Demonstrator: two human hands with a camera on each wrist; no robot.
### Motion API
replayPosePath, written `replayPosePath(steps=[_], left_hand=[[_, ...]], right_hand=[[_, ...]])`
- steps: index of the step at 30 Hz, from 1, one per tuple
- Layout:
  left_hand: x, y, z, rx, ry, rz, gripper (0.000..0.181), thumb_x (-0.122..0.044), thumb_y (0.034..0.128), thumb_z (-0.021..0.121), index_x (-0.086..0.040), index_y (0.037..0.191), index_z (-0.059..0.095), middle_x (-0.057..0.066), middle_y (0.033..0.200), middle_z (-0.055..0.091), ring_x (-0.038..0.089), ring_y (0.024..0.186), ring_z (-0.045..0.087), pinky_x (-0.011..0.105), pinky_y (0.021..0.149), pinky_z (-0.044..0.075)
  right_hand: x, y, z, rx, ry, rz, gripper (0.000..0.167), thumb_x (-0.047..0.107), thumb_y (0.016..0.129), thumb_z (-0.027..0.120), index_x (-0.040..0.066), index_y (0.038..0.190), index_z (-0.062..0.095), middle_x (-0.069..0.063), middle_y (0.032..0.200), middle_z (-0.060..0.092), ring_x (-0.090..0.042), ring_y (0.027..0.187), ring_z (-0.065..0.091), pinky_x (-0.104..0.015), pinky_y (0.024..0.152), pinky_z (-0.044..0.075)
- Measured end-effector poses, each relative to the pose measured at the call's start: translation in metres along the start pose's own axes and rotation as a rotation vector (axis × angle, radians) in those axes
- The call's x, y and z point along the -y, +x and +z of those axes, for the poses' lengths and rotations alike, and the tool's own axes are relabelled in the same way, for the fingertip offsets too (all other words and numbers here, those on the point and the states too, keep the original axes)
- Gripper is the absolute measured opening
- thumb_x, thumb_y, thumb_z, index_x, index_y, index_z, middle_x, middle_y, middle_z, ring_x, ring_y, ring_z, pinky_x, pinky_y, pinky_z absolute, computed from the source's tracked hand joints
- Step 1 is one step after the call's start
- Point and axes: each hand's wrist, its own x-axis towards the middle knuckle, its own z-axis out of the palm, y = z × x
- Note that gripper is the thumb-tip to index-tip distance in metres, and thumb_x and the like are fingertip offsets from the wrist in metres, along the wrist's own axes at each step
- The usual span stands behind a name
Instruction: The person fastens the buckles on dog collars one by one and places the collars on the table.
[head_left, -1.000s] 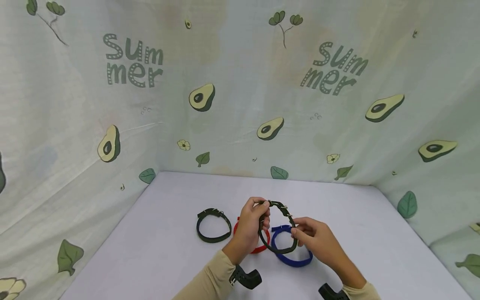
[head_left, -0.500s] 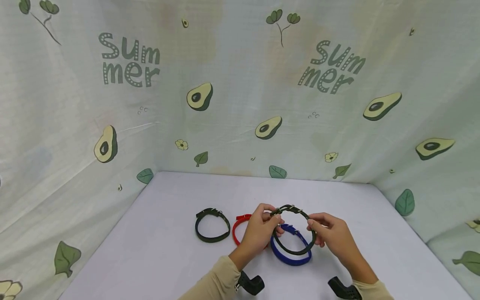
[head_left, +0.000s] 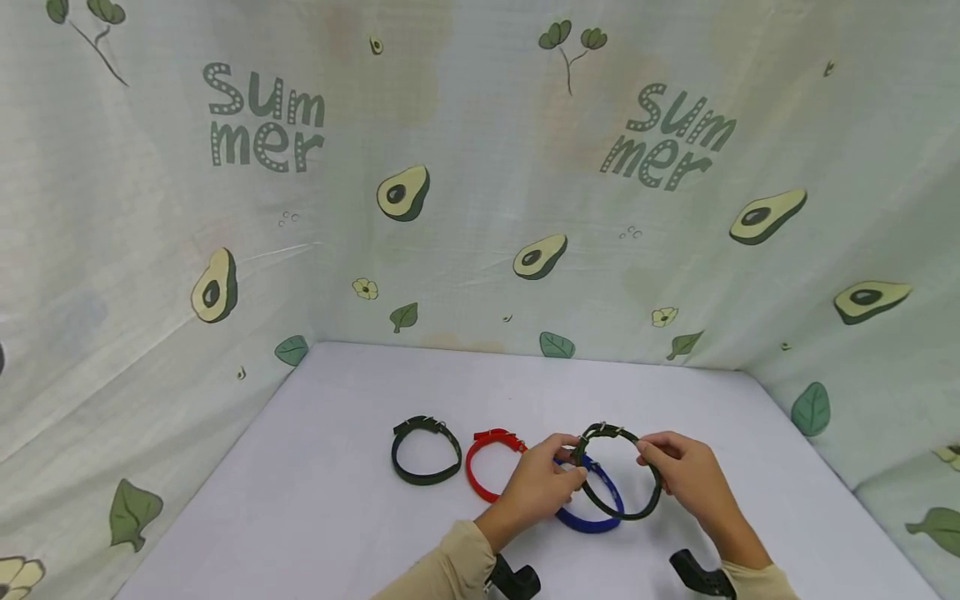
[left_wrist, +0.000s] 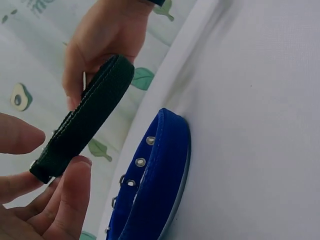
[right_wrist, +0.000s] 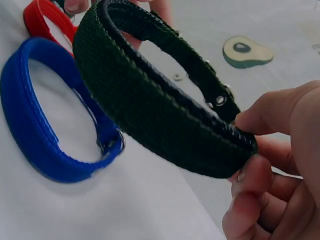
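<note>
My left hand (head_left: 536, 482) and right hand (head_left: 686, 479) hold a dark green buckled collar (head_left: 633, 517) between them, raised above the table. The left fingers grip its left side. On the opposite side, my right thumb and fingers pinch the band, as the right wrist view shows; there the collar (right_wrist: 150, 110) forms a closed loop with metal eyelets. Below it lies a blue collar (head_left: 588, 525) with metal eyelets and a ring, partly hidden by my left hand in the head view. A red collar (head_left: 476, 479) lies left of the blue one, also partly covered.
A second dark green collar (head_left: 425, 479) lies at the left of the row on the white table (head_left: 337, 517). A printed cloth (head_left: 465, 125) with avocados and leaves hangs behind and along the sides.
Both hands have carried the dark green collar to the right and slightly toward me. More of the red collar now shows, while my left hand covers part of the blue one.
</note>
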Motion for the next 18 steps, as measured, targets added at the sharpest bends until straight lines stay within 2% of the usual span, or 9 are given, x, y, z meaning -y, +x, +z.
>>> replayPosePath(steps=[7,12,18], left_hand=[[-0.003,0.002,0.021,0.007,0.034,-0.068,0.044,-0.017,0.0923,0.070,-0.011,0.135,0.062,-0.013,0.094,0.063,0.004,0.067,0.063,0.024,0.057,0.051],[-0.005,0.005,0.034,-0.022,0.024,-0.075,0.040,-0.018,0.0914,0.069,-0.013,0.130,0.064,-0.012,0.093,0.066,0.004,0.064,0.064,0.024,0.056,0.052],[-0.012,0.005,0.050,-0.008,0.012,-0.115,0.038,-0.018,0.0898,0.071,-0.014,0.127,0.064,-0.010,0.092,0.067,0.006,0.062,0.065,0.025,0.058,0.053]], right_hand=[[-0.012,0.004,-0.011,0.004,-0.249,-0.034,0.025,0.021,0.100,0.062,0.002,0.112,0.071,-0.003,0.090,0.074,-0.018,0.087,0.061,-0.029,0.066,0.049],[-0.020,0.008,-0.019,0.001,-0.326,-0.035,0.025,0.019,0.099,0.060,0.001,0.110,0.072,-0.004,0.091,0.074,-0.026,0.094,0.066,-0.034,0.070,0.050],[-0.031,0.010,-0.025,-0.027,-0.378,-0.025,0.022,0.018,0.097,0.061,0.001,0.105,0.074,-0.004,0.089,0.075,-0.026,0.091,0.066,-0.034,0.069,0.048]])
